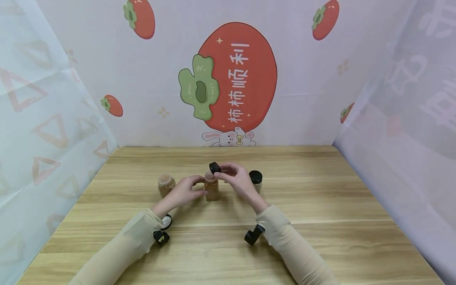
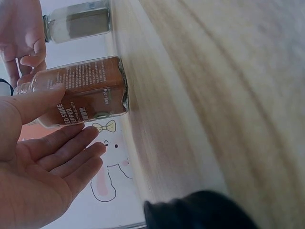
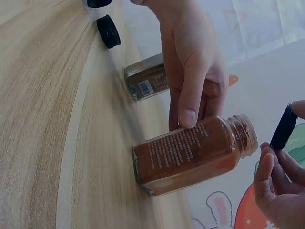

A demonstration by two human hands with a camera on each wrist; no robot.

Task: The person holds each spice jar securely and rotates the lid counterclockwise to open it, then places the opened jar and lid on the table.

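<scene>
A glass spice jar (image 1: 212, 192) of reddish-brown powder stands upright on the table, its perforated shaker top uncovered. The person's left hand (image 1: 186, 190) holds it from the left side, thumb on one face and fingers behind, as the left wrist view shows the thumb (image 2: 40, 102) against the glass. Just above the jar's mouth, the right hand (image 1: 239, 181) pinches a black lid (image 1: 215, 168) between thumb and fingers. In the right wrist view this lid (image 3: 284, 128) is tilted and apart from the threaded neck. Printed text on the jar (image 2: 81, 90) reads partly "pepper".
Left of the left hand stands a second uncapped spice jar (image 1: 166, 183). A third jar with a black lid (image 1: 255, 177) stands behind the right wrist. Another black lid (image 1: 166, 221) lies on the wooden table (image 1: 206, 253) by the left wrist. Printed cloth walls enclose the table.
</scene>
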